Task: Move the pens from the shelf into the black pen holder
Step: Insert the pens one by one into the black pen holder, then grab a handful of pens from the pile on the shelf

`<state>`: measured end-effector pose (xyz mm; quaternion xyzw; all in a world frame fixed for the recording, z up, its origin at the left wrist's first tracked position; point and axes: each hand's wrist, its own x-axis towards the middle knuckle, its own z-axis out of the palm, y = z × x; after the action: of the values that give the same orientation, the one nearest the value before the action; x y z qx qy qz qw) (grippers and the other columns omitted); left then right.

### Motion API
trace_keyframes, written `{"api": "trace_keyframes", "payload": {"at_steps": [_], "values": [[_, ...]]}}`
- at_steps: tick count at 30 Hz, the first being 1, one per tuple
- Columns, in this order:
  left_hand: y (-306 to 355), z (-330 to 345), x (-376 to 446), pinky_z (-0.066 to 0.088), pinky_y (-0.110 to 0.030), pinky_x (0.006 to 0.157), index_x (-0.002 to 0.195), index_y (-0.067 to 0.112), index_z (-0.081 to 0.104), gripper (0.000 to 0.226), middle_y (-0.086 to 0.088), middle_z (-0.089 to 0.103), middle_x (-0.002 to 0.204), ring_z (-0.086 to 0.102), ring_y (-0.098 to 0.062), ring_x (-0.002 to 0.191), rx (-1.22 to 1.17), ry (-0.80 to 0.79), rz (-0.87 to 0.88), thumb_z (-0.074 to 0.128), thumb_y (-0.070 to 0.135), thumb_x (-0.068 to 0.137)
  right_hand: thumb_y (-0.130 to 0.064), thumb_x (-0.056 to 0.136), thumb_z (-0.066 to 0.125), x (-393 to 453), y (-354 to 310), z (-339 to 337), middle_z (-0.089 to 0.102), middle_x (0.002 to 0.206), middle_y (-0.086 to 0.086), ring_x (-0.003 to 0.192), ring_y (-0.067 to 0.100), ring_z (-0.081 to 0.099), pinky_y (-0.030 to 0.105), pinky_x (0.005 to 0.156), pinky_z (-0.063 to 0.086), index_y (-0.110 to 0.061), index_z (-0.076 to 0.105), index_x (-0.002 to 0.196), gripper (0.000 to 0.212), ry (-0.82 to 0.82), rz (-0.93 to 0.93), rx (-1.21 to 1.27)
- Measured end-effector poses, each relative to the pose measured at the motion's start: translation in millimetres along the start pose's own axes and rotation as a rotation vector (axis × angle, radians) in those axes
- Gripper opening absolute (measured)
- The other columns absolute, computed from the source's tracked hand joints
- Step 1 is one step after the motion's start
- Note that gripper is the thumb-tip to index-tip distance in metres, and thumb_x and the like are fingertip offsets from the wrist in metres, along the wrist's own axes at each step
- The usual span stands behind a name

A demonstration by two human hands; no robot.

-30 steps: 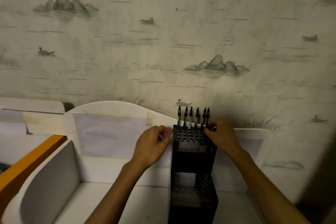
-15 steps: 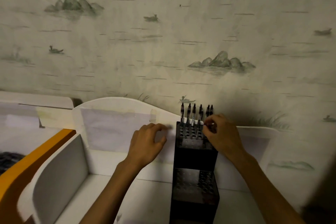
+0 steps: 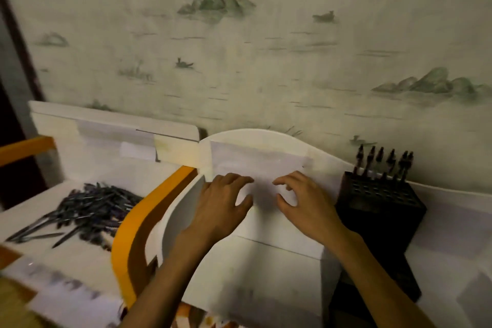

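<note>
A black pen holder [image 3: 378, 205] with rows of holes stands at the right, against the wall. Several dark pens [image 3: 383, 161] stick upright out of its back row. A heap of dark pens [image 3: 90, 208] lies on the white shelf [image 3: 80, 253] at the left. My left hand [image 3: 221, 208] and my right hand [image 3: 306, 205] hover side by side between the heap and the holder, in front of a white curved panel. Both hands have loosely bent fingers and hold nothing. My right hand is a short way left of the holder.
An orange curved divider [image 3: 138, 224] and a white curved side panel [image 3: 181, 216] separate the pen shelf from the compartment with the holder. The white back panel [image 3: 261, 152] stands against patterned wallpaper. A dark door frame runs up the far left.
Both hands have left the pen holder and moved left, and they hold nothing now. The view has swung left, bringing the heap of pens on the shelf into sight.
</note>
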<state>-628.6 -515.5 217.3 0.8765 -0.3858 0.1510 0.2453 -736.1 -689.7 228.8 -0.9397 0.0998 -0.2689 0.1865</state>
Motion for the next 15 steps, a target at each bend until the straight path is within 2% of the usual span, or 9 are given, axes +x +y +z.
{"api": "trace_keyframes", "payload": {"at_steps": [2,4,8,11,15], "values": [[-30.8,-18.2,-14.8,0.038,-0.042,0.111,0.138,0.039,0.051,0.041,0.01,0.052,0.144,0.047,-0.015,0.132,0.014,0.008,-0.027,0.048,0.048,0.098,-0.039,0.091,0.064,3.2,-30.5,24.1,0.062,0.123,-0.009,0.108,0.011,0.059,0.021,0.09,0.05,-0.026,0.061,0.123,0.034,-0.022,-0.012,0.036],[-65.5,-36.6,-30.7,0.039,-0.04,0.106,0.137,0.039,0.052,0.042,0.008,0.053,0.143,0.047,-0.018,0.133,0.02,0.001,-0.051,0.048,0.048,0.097,-0.038,0.09,0.066,5.9,-61.6,48.9,0.064,0.119,-0.009,0.104,0.01,0.06,0.017,0.086,0.049,-0.027,0.063,0.119,0.032,-0.029,-0.043,0.072],[-139.2,-70.3,-65.5,0.046,-0.041,0.09,0.133,0.039,0.054,0.049,0.007,0.059,0.133,0.056,-0.024,0.116,0.049,-0.023,-0.064,0.036,0.055,0.09,-0.036,0.091,0.064,10.5,-131.8,99.9,0.063,0.119,-0.008,0.105,0.011,0.06,0.026,0.09,0.054,-0.027,0.062,0.119,0.029,-0.078,-0.082,0.113],[-194.4,-91.8,-92.2,0.048,-0.043,0.091,0.132,0.04,0.054,0.044,0.01,0.059,0.13,0.056,-0.018,0.114,0.035,-0.007,-0.082,0.039,0.054,0.093,-0.034,0.091,0.063,13.6,-185.4,136.7,0.061,0.119,-0.01,0.106,0.009,0.058,0.028,0.091,0.053,-0.029,0.062,0.118,0.027,-0.082,-0.108,0.134],[-267.1,-116.6,-123.6,0.049,-0.045,0.093,0.132,0.039,0.055,0.046,0.012,0.06,0.13,0.055,-0.016,0.119,0.021,0.017,-0.138,0.041,0.054,0.091,-0.035,0.092,0.06,22.2,-249.0,187.7,0.056,0.116,-0.014,0.1,0.003,0.055,0.023,0.083,0.05,-0.031,0.06,0.119,0.028,-0.103,-0.148,0.128]]}}
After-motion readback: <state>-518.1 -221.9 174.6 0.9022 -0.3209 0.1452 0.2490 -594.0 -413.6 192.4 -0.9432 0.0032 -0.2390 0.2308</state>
